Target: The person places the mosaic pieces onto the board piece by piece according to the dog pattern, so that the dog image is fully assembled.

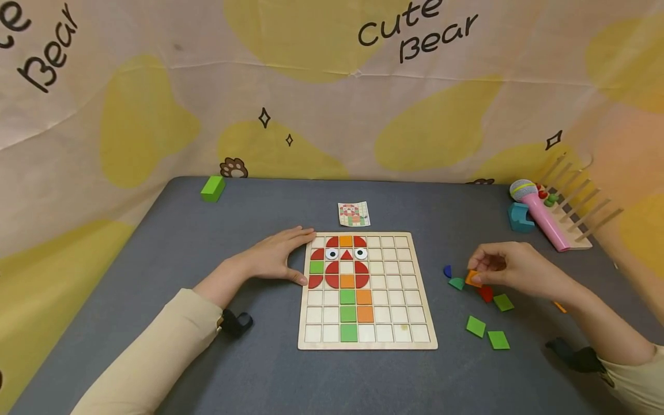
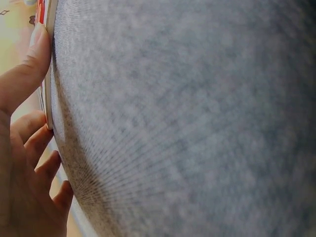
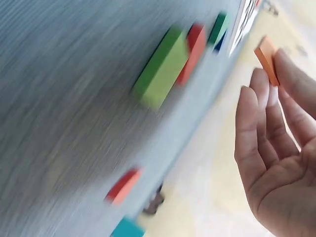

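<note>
Our right hand [image 1: 510, 270] pinches an orange tile [image 1: 472, 278]; our left hand [image 1: 275, 258], fingers flat, steadies the board [image 1: 410, 323] at its nine o'clock edge. That fingertip grip looks shallow, so we could drop the tile onto the counter [image 1: 259, 369].

The right wrist view is smeared by motion: below the pinched orange tile [image 3: 267, 58], the green tile [image 3: 162, 68] and the red piece [image 3: 195, 45] behind it lose their edges, and a teal shape [image 3: 127, 229] is cut by the bottom edge. The right hand [image 3: 276, 148] itself runs off the right and bottom edges. In the head view that tile [image 1: 472, 278] is mostly covered by the fingertips [image 1: 479, 266]. The pattern card [image 1: 354, 214] beyond the board [image 1: 399, 311] is too small to read. The left wrist view shows perhaps only the board's edge [image 2: 48, 59] by the thumb [image 2: 27, 69]; the grey mat [image 2: 187, 123] is a blur.
</note>
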Tool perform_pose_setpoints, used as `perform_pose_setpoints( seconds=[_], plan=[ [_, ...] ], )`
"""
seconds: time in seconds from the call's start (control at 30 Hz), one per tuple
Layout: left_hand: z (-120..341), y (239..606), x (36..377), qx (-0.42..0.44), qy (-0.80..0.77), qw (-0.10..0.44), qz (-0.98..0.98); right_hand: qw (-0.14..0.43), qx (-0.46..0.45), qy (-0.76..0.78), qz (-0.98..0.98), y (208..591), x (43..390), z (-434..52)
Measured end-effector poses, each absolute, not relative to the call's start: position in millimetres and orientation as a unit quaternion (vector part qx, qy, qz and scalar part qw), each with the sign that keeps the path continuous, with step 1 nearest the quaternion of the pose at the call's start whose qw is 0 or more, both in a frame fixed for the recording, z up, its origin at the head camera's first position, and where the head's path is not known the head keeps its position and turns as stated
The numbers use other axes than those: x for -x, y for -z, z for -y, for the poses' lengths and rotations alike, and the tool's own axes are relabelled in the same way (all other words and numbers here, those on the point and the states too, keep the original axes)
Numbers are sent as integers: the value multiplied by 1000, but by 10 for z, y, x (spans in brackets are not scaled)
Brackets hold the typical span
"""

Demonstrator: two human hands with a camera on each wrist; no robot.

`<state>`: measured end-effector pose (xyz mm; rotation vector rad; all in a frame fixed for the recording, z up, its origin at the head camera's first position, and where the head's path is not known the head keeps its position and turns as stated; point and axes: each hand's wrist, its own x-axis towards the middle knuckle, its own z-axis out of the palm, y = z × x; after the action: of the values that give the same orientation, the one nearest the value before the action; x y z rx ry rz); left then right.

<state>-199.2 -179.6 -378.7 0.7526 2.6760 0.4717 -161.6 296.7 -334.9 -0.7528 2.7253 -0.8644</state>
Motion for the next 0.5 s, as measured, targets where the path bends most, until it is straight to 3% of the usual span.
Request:
perform_pose_setpoints(
  seconds=[0.5],
  plan=[
    [1789,3774,1985,-259,-164,164,-938,127,250,322,-904,3450,1600,-2063]
  ],
)
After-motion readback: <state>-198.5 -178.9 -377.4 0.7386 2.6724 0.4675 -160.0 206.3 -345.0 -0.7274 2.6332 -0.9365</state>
